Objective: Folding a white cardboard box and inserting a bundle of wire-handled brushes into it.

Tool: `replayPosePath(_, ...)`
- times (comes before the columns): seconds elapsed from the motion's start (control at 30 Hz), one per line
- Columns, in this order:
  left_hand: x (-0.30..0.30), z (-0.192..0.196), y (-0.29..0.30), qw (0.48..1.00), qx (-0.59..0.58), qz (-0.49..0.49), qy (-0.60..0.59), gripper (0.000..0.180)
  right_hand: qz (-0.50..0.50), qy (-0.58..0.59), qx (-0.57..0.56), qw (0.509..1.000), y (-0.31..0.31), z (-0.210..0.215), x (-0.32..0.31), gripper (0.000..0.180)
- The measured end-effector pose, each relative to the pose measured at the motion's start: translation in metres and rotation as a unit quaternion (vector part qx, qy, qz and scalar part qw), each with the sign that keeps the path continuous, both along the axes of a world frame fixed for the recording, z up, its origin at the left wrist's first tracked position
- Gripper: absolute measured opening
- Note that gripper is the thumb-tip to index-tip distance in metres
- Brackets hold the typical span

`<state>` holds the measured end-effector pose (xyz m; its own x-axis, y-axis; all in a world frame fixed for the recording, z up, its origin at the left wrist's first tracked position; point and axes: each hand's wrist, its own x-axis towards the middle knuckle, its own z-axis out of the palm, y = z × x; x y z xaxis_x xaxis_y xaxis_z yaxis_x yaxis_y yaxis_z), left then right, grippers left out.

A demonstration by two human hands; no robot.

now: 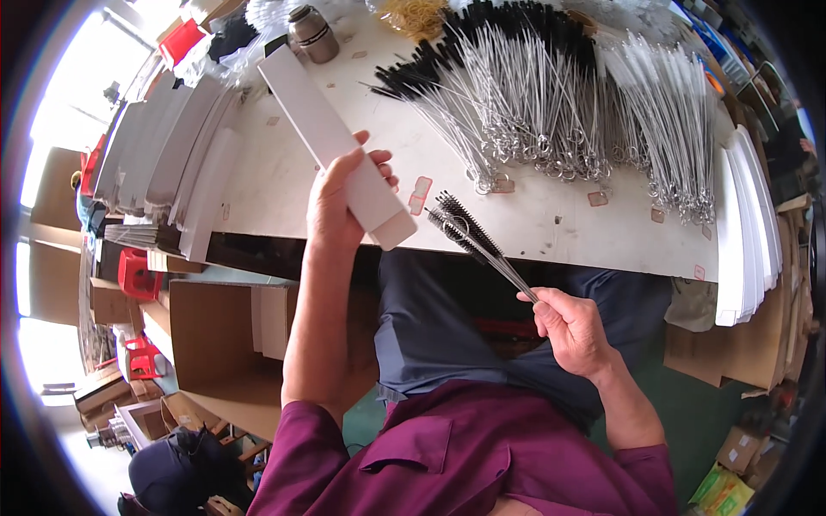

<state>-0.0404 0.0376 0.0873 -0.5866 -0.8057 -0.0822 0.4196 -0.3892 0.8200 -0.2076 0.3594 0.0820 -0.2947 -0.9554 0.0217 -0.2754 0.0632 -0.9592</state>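
Observation:
My left hand [348, 185] is wrapped round a long, narrow white box [320, 120], held at a slant over the table's near edge. The box's lower end, nearest my lap, has a flap that looks folded out. In my right hand [570, 331] several thin wire-handled brushes [473, 236] are pinched by their wire ends. Their black bristle heads point up and left, a short way from the box's lower end and apart from it. A big heap of similar black-bristled brushes [525, 95] lies across the far side of the table, loops toward me.
White-bristled brushes [675, 120] lie right of the black ones on the white table [284, 193]. Flat white boxes are stacked at the left [172, 142] and right [744, 228] edges. A metal flask [313, 34] stands at the back. An open cardboard box [228, 344] sits below left.

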Motion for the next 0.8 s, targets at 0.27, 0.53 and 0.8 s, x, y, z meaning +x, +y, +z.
replayPosePath(0.27,-0.034,0.005,0.027,0.999,-0.001,0.037,0.036,0.047,0.021,0.008,0.017,1.0,0.0,-0.005,0.0,0.02)
replayPosePath(0.53,-0.043,0.004,0.051,0.997,0.038,0.052,0.042,0.044,0.021,0.003,0.045,0.999,-0.001,-0.007,-0.005,0.02)
replayPosePath(0.8,-0.05,0.0,0.067,0.992,0.073,0.067,0.081,0.042,0.032,-0.014,0.051,0.998,-0.011,-0.015,-0.014,0.023)
